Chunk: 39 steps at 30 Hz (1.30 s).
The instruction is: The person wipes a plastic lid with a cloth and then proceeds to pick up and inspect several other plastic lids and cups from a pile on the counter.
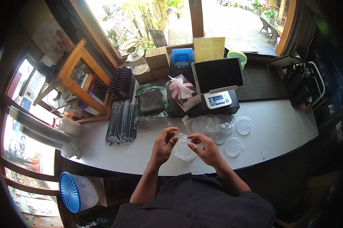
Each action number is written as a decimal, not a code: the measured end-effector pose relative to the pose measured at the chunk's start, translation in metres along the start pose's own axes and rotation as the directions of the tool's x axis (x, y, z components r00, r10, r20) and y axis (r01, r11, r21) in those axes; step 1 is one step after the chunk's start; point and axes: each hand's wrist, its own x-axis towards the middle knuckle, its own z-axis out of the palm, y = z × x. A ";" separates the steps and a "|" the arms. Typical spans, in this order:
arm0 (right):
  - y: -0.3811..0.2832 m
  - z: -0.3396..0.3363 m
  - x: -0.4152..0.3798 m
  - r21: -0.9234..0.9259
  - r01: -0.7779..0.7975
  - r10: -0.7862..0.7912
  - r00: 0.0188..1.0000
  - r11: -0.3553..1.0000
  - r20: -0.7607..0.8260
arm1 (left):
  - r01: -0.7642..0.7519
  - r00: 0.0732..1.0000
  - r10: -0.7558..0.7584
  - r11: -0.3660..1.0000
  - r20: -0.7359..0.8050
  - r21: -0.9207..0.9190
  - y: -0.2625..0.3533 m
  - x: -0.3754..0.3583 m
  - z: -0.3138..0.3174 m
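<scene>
My left hand and my right hand are raised over the front of the grey counter. Between them is a clear round plastic lid, its upper edge pinched by the fingers of both hands. Just beyond my right hand, several similar clear lids lie overlapping. Two single lids, one farther back and one nearer, rest to the right of that group.
Black wrapped straws lie at the left, beside a dark packet. A tablet on a stand, a tissue box and a blue device stand behind. A blue-lidded tub is below left.
</scene>
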 end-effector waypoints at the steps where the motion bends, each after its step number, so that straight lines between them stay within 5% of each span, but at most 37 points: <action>1: 0.006 0.000 -0.003 -0.015 -0.027 0.026 0.999 1.000 -0.043 | -0.059 0.998 0.060 0.993 -0.007 0.099 -0.010 0.002 0.001; 6: 0.022 0.000 -0.013 -0.062 -0.186 0.178 0.978 0.981 -0.109 | -0.145 0.988 0.153 0.956 -0.012 0.256 -0.029 -0.004 0.006; 9: 0.031 0.002 -0.011 -0.025 -0.195 0.191 0.976 0.980 -0.107 | -0.067 0.998 0.067 0.975 0.009 0.212 -0.034 -0.012 0.011; 12: 0.029 0.005 -0.006 -0.008 -0.221 0.220 0.973 0.975 -0.076 | 0.026 1.000 -0.025 0.990 0.006 -0.138 -0.058 -0.021 0.017; 23: 0.057 0.012 -0.013 0.173 -0.238 0.243 0.970 0.956 -0.010 | 0.038 0.997 -0.049 0.982 -0.054 -0.187 -0.068 -0.031 0.037; 29: 0.058 0.005 -0.011 0.146 -0.354 0.365 0.929 0.924 -0.059 | 0.002 0.998 -0.017 0.976 -0.068 -0.219 -0.084 -0.028 0.040; 32: 0.040 -0.005 -0.002 -0.113 -0.417 0.406 0.907 0.902 -0.112 | 0.001 0.998 -0.015 0.972 -0.055 -0.234 -0.083 -0.025 0.039; 39: 0.062 -0.008 -0.005 -0.127 -0.238 0.228 0.969 0.963 -0.093 | -0.015 1.000 0.011 0.975 -0.018 -0.220 -0.083 -0.024 0.038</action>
